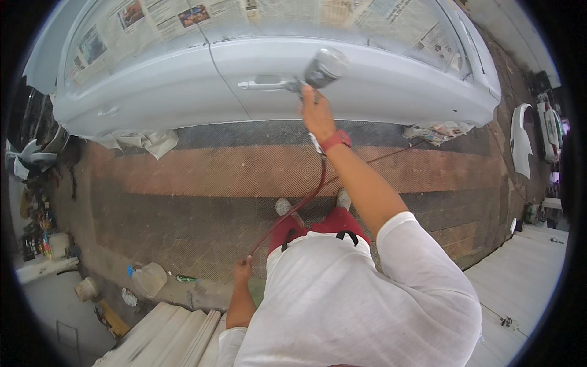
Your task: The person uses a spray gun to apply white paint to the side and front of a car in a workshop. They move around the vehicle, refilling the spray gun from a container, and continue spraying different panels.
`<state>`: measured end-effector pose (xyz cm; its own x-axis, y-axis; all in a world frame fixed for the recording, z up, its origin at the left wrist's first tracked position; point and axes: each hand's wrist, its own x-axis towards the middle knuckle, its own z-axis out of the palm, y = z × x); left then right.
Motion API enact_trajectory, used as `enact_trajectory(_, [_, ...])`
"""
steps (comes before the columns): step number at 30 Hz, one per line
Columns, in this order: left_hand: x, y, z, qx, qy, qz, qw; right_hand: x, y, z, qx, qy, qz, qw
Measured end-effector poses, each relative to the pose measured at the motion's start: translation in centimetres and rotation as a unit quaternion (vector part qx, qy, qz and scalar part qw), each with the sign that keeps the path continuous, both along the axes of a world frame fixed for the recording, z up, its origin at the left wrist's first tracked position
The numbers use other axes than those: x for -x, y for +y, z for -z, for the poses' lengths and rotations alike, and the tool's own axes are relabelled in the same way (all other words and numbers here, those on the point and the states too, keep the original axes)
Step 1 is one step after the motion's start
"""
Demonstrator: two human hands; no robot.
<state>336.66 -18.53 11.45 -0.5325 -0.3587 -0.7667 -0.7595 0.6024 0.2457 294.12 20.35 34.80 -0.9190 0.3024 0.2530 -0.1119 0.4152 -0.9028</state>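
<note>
My right hand [317, 113] is wrapped round the handle of a spray gun [323, 68] with a grey cup on top, slightly blurred by motion. The gun is held close to the side of a pale grey-white car [379, 79], next to a door handle [264, 84]. From the gun's grip a dark red air hose [319, 183] runs down and to the left. My left hand [243, 267], low beside my body, is closed on that hose. Newspaper [275, 18] covers the car's windows.
Patterned mats [202, 171] lie underfoot. Crumpled paper [437, 131] hangs under the car's lower edge. At the left are a clear plastic jug [148, 279], a green can [185, 278] and cluttered bottles [40, 226]. A loose white car panel [521, 140] stands at the right.
</note>
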Motion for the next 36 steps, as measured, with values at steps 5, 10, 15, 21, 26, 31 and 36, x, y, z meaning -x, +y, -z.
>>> enact_trajectory(5, [3.1, 7.0, -0.2, 0.071, 0.098, 0.131, 0.984, -6.2, 14.8, 1.0, 0.054, -0.027, 0.104, 0.993])
enact_trajectory(10, [8.8, 17.2, -2.5, 0.025, 0.093, 0.225, 0.97, -10.9, 30.6, 2.0, 0.069, -0.023, 0.181, 0.981])
enact_trajectory(15, [13.3, 28.7, -6.5, 0.019, 0.119, 0.306, 0.944, -13.6, 43.1, 2.1, 0.111, -0.014, 0.229, 0.967])
enact_trajectory(21, [14.7, 37.4, -6.0, -0.012, 0.151, 0.379, 0.913, -15.4, 56.2, 3.8, 0.041, 0.012, 0.323, 0.946])
enact_trajectory(26, [15.5, 40.1, -6.4, -0.001, 0.164, 0.412, 0.896, -14.5, 61.6, 3.4, 0.142, -0.049, 0.387, 0.91])
enact_trajectory(31, [16.2, 40.3, -5.0, -0.018, 0.133, 0.413, 0.901, -13.8, 68.2, 8.9, 0.044, 0.023, 0.479, 0.876])
enact_trajectory(36, [15.4, 38.4, -3.7, 0.143, 0.0, 0.432, 0.891, -12.2, 57.0, 7.3, 0.159, -0.039, 0.401, 0.902])
